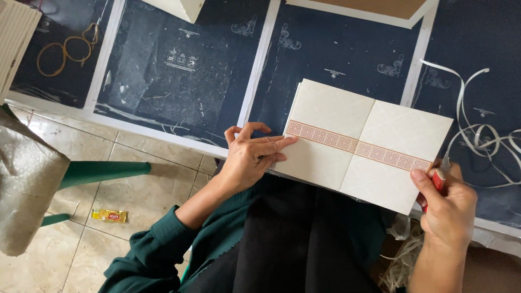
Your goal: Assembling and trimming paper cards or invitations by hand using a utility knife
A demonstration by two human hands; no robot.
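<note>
Head view is showing a cream card stack (369, 144) with a patterned red band, lying on dark printed sheets (184, 70) at the work surface's edge. Its edges are looking squared, though loose white trimmings (483, 135) are lying just beside it. Left hand (252, 157) is pressing flat, fingers extended, on the stack's left edge. Right hand (448, 203) is closing around a red-handled cutter (438, 179) at the right corner.

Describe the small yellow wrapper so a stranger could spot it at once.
Start at the beige tiled floor on the left, below the dark printed sheets. Beneath the green bar lies a small yellow wrapper with a red patch, the only bright scrap on those tiles.
</note>
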